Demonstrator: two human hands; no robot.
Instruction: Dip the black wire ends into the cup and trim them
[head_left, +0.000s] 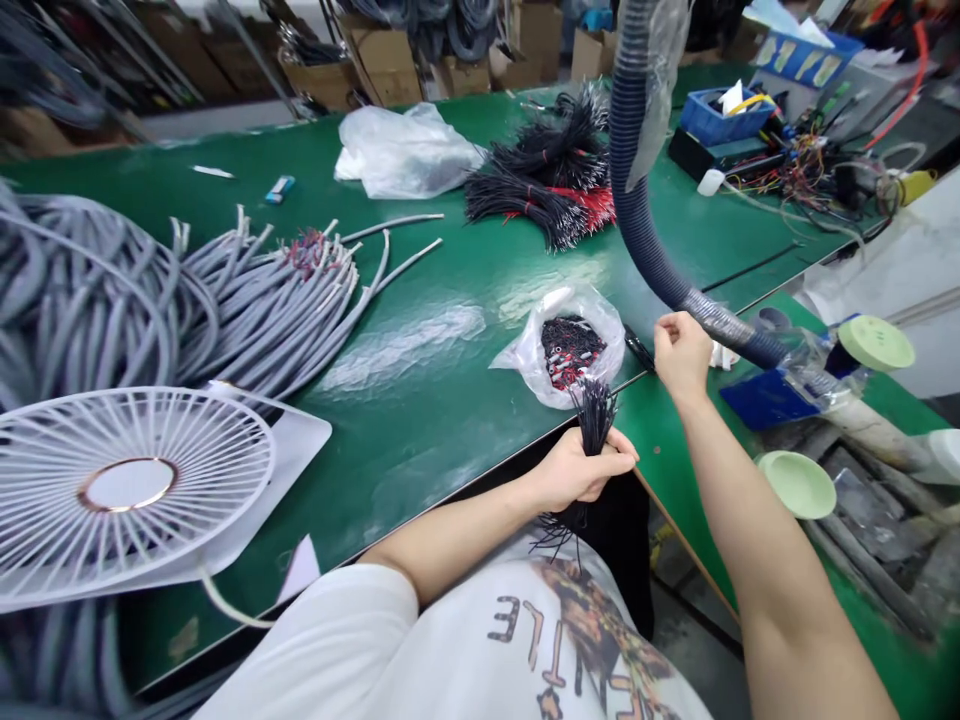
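the left hand is closing fully around a bundle of black wires, gripping it at the middle just off the table's near edge. the upper ends are fanning up over the edge and the lower ends are dangling loose above the lap. the right hand is resting on the green table at the seam with the next bench. its fingers are curling inward beside a small black tool, and i cannot tell whether they are pinching anything.

the risks look mostly like slipping and snagging. with one fist clamping only the middle, single wires could be sliding out of the bottom and dropping to the floor. the corrugated hose is hanging right over the right wrist, so a quick lift could be knocking into it. the clear plastic bag is lying open just beside both hands near the near edge, and a brushing forearm could be spilling it.

that bag is holding a tangle of short black and red wire pieces. a second, crumpled plastic bag is sitting toward the far edge, its contents not showing. a blue bin at the far right corner is holding paper scraps and something yellow. cardboard boxes are standing beyond the far edge.
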